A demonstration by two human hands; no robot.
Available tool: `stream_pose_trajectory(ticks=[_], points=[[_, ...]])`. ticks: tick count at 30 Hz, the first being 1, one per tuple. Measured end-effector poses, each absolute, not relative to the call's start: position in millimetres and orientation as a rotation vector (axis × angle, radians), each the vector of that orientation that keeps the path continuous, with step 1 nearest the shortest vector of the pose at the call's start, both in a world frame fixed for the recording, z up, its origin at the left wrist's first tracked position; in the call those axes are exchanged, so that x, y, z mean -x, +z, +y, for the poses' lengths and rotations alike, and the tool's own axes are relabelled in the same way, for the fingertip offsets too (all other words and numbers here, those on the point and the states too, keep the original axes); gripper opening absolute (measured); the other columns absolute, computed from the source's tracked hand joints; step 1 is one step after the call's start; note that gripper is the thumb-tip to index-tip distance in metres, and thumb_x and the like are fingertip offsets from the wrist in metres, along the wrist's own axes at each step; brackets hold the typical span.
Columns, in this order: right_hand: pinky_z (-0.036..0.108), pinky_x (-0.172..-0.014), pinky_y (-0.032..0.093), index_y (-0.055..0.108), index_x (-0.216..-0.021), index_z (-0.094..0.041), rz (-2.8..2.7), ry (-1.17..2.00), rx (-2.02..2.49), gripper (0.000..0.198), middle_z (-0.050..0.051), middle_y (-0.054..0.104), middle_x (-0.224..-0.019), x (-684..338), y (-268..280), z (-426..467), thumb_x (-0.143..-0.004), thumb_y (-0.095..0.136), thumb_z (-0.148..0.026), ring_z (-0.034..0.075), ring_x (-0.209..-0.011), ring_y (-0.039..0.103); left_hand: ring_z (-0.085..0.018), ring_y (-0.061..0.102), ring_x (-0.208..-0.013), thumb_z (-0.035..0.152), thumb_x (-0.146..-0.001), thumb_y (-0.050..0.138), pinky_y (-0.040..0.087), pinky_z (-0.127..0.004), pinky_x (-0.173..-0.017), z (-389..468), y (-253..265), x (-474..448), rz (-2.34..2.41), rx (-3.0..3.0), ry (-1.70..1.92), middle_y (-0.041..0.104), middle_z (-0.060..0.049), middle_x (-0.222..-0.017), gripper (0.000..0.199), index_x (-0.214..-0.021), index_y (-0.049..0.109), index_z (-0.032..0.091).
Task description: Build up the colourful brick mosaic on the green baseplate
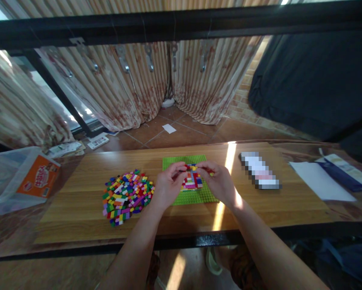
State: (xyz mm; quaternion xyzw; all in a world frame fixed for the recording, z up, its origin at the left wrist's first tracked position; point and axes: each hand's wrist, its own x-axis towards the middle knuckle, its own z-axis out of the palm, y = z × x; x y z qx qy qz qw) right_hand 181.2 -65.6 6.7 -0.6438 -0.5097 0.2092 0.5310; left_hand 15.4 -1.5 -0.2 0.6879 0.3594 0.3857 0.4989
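Note:
A small structure of multicoloured toy building bricks (192, 180) stands on a green studded baseplate (171, 199). My left hand (170, 181) is at its left side, thumb and fingers bent in a pinch at the far edge, with a bit of red brick by the fingertips. From the right side, my right hand (219, 180) pinches at the same far edge, close to blue and yellow bricks. My fingers partly cover the far rows, so the exact bricks in each grip are hard to make out. Left of the baseplate lies a loose pile of small coloured bricks (128, 195).
The wooden board (87, 225) carries everything. A phone-like pixelated object (259, 171) lies to the right, with white paper (323, 181) beyond it. A clear plastic bin (8, 181) with an orange label stands at far left. A dark metal bar crosses the near edge.

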Motion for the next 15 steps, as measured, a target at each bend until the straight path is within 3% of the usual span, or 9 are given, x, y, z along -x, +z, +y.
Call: stream_pose_trajectory(ticks=[7, 15], points=[[0.036, -0.075, 0.053, 0.075, -0.079, -0.024, -1.056, 0.45, 1.623, 0.015, 0.003, 0.076, -0.08, -210, -5, -64, -0.076, 0.067, -0.036, 0.02, -0.074, 0.067, -0.015, 0.068, -0.073, 0.019, -0.085, 0.06, 0.055, -0.029, -0.072, 12, -1, -4, 1.275, -1.84, 0.966, 0.075, -0.007, -0.099, 0.026, -0.11, 0.068, 0.017], [0.036, -0.07, 0.049, 0.074, -0.073, -0.026, -1.182, 0.38, 1.877, 0.013, 0.001, 0.075, -0.074, -196, -4, -55, -0.078, 0.062, -0.03, 0.022, -0.07, 0.068, -0.017, 0.069, -0.076, 0.018, -0.082, 0.065, 0.056, -0.032, -0.078, 11, -4, -8, 1.317, -1.841, 0.773, 0.074, -0.011, -0.108, 0.032, -0.114, 0.066, 0.014]])
